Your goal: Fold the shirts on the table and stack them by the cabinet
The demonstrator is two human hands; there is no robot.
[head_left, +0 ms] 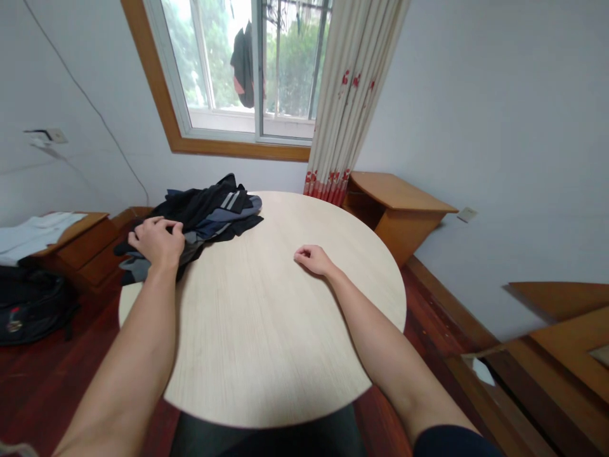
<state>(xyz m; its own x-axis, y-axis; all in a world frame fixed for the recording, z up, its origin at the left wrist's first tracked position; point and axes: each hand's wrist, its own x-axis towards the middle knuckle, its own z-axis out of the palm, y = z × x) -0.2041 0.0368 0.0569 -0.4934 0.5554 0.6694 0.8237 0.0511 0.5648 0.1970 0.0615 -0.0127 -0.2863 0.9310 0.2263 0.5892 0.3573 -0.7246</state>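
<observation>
A heap of dark clothes, black, grey and navy with pale stripes on one piece, lies at the far left of the round table. My left hand rests over the near left part of this heap. Its fingers are bent and spread apart, with a gap between thumb and index finger; no cloth is visibly pinched. On the right half of the tabletop lies my right hand, fingers curled in a loose fist with nothing seen in it.
A window and a patterned curtain are behind the table. Wooden cabinets stand to the right. At left are a black backpack and a low wooden cabinet with white cloth or paper on top.
</observation>
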